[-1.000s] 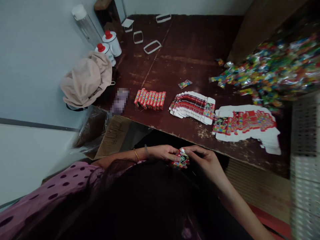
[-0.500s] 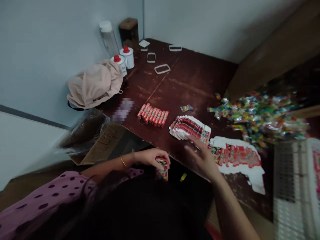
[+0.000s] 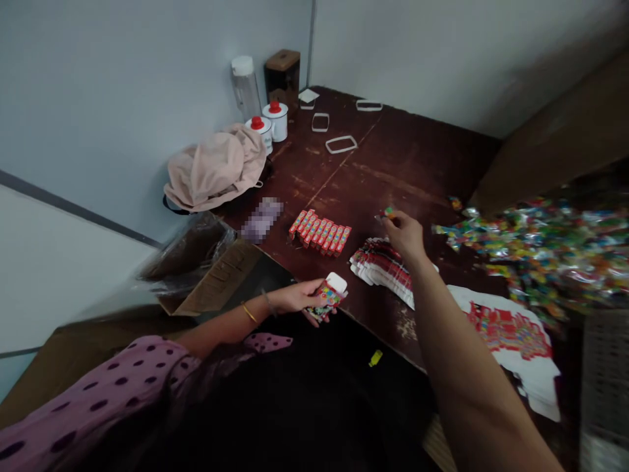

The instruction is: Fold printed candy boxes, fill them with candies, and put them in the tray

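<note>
My left hand (image 3: 301, 298) is closed round a small red printed box (image 3: 328, 295) with its white flap open, held at the near edge of the dark wooden table (image 3: 393, 170). My right hand (image 3: 403, 235) reaches out over the table and pinches a small colourful candy packet (image 3: 386, 213). Under that arm lies a fanned stack of flat red box blanks (image 3: 381, 269). A row of several finished red boxes (image 3: 320, 231) stands to the left of my right hand.
A heap of colourful candy packets (image 3: 540, 249) fills the right. More flat blanks (image 3: 511, 331) lie near the front right. A pink cloth (image 3: 216, 170), two red-capped white jars (image 3: 269, 124), a bottle (image 3: 244, 85), white frames (image 3: 341, 144) and an open carton (image 3: 216, 275) sit left.
My right hand left the box, swung out over the blanks and closed on a candy packet. My left hand kept the box and lifted it a little; its flap now stands open.
</note>
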Demonstrator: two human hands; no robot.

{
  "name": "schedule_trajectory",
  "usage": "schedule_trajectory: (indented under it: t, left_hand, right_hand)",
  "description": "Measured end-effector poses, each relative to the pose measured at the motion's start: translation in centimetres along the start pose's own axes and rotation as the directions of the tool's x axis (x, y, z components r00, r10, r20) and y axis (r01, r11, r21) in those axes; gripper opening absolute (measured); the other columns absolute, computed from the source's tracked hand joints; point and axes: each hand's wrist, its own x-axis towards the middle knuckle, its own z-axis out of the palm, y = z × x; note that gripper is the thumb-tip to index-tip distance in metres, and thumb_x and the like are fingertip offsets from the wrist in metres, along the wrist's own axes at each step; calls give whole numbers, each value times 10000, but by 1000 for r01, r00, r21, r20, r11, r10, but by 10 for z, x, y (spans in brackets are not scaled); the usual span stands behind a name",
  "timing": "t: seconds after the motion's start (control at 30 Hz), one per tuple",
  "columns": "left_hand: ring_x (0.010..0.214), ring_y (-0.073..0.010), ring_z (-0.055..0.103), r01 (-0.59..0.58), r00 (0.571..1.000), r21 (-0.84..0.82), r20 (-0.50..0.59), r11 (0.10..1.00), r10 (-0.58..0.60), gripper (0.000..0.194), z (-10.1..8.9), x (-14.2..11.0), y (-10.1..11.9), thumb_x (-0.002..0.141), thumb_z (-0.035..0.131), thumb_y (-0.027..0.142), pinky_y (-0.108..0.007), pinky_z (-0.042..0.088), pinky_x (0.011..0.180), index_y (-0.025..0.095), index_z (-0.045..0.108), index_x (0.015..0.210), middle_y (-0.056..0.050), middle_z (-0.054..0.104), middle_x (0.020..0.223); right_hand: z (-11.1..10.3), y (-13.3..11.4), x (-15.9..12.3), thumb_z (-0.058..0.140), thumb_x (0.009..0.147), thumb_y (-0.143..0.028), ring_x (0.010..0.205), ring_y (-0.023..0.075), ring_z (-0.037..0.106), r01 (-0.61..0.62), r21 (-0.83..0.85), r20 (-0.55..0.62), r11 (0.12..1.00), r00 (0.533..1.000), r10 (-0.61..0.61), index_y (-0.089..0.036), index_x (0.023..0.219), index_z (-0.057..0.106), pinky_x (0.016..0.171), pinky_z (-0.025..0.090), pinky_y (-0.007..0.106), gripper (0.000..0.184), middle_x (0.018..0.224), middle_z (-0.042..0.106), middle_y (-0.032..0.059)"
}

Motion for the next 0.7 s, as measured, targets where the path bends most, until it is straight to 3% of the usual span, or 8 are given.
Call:
schedule_trajectory:
  t: [0.07, 0.13, 0.2, 0.27, 0.43, 0.53, 0.6, 0.7]
  left_hand:
    - [804, -167, 655, 18, 999, -58, -33, 998, -20, 595, 0, 8, -5, 778, 690, 458, -300, 524, 671, 221, 434, 1261, -70, 609, 1015]
    - [776, -153, 652, -2, 999, -75, -53, 997, -2, 588, 2, 16, -9, 765, 706, 444, -291, 531, 652, 227, 441, 1242, -51, 600, 981]
    - [761, -134, 640, -28, 998, -49, -64, 998, 25, 585, 7, 23, -10, 747, 730, 407, -275, 533, 647, 227, 457, 1232, -36, 591, 955]
    - [752, -125, 626, -44, 997, 14, -64, 999, 45, 579, 15, 28, -8, 733, 746, 360, -267, 536, 635, 215, 474, 1224, -24, 581, 918]
    - [736, -124, 601, -92, 992, 197, -67, 976, 107, 488, 31, 31, -4, 746, 720, 292, -253, 534, 588, 159, 511, 1166, -20, 576, 854]
    - [708, -108, 584, -72, 993, 260, -69, 963, 93, 446, 35, 29, -9, 744, 713, 252, -223, 519, 558, 152, 520, 1133, -6, 572, 838]
    - [704, -101, 575, -43, 996, 255, -65, 966, 62, 431, 36, 27, -14, 750, 704, 238, -205, 509, 548, 153, 518, 1129, 1, 564, 830]
    - [735, -112, 569, -46, 996, 271, -65, 961, 66, 447, 37, 25, -20, 744, 714, 266, -203, 508, 543, 151, 518, 1129, -11, 556, 858]
  right_hand:
    - [-6, -5, -43, 523, 872, -393, 927, 237, 656, 38, 289, 80, 957, 995, -64, -185, 1057, 679, 835, 501, 364, 319, 993, 712, 82]
    - [-7, -11, -94, 549, 866, -444, 981, 245, 651, -8, 507, 186, 862, 977, -100, -224, 1101, 664, 866, 509, 387, 342, 1028, 707, 66]
    - [-3, -16, -140, 540, 872, -481, 1026, 256, 635, -36, 543, 230, 839, 967, -107, -253, 1148, 645, 880, 513, 421, 373, 1027, 703, 65]
    - [3, -18, -171, 545, 863, -512, 1058, 260, 617, -14, 521, 203, 853, 973, -108, -263, 1146, 646, 898, 507, 439, 390, 1035, 692, 67]
    - [-5, -12, -186, 583, 854, -490, 1183, 256, 527, 110, 376, -1, 920, 993, -118, -247, 1060, 679, 1037, 396, 457, 333, 1236, 591, 84]
    - [-19, -12, -189, 584, 860, -474, 1209, 256, 502, 205, 319, 131, 925, 957, -258, -265, 984, 705, 1063, 362, 456, 272, 1275, 565, 70]
    - [-25, -13, -194, 576, 870, -458, 1243, 262, 476, 250, 299, 226, 921, 919, -323, -295, 1062, 691, 1068, 350, 465, 277, 1311, 544, 64]
    - [-24, -17, -204, 569, 878, -429, 1255, 286, 451, 283, 214, 133, 935, 940, -315, -302, 1062, 692, 1063, 328, 502, 255, 1310, 534, 72]
